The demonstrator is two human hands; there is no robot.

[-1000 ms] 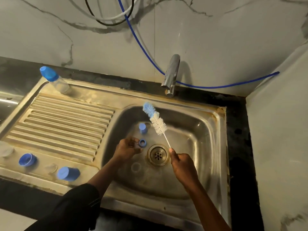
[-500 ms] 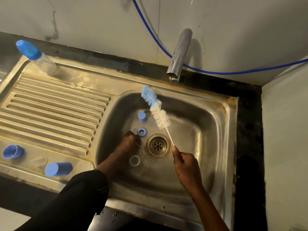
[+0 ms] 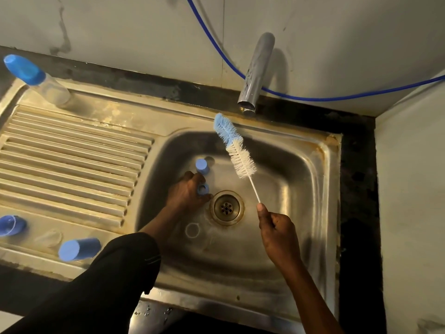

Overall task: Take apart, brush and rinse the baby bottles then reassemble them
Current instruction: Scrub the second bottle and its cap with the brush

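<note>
While the parts of at least one baby bottle lay scattered, the job looked only partly done. The left hand (image 3: pixel 186 192) reached to the floor of the sink basin (image 3: pixel 289 189) and pinched a blue screw ring (image 3: pixel 202 188) beside the drain (image 3: pixel 226 208). The right hand (image 3: pixel 277 229), well apart from it, was clamped on the wire handle of the bottle brush (image 3: pixel 238 155), bristles raised above the basin.

A blue cap (image 3: pixel 201 165) stood just behind the ring, and two more blue caps (image 3: pixel 79 249) lay on the drainboard (image 3: pixel 72 165). One capped bottle (image 3: pixel 36 78) stood whole at the sink's back left corner, so it probably awaited taking apart, and rinsing and reassembly remained.

No water showed at the tap (image 3: pixel 256 71). A clear round piece (image 3: pixel 192 230) in the basin was too faint to name. No loose bottle body was visible, and the leftmost cap was cut off by the frame edge.
</note>
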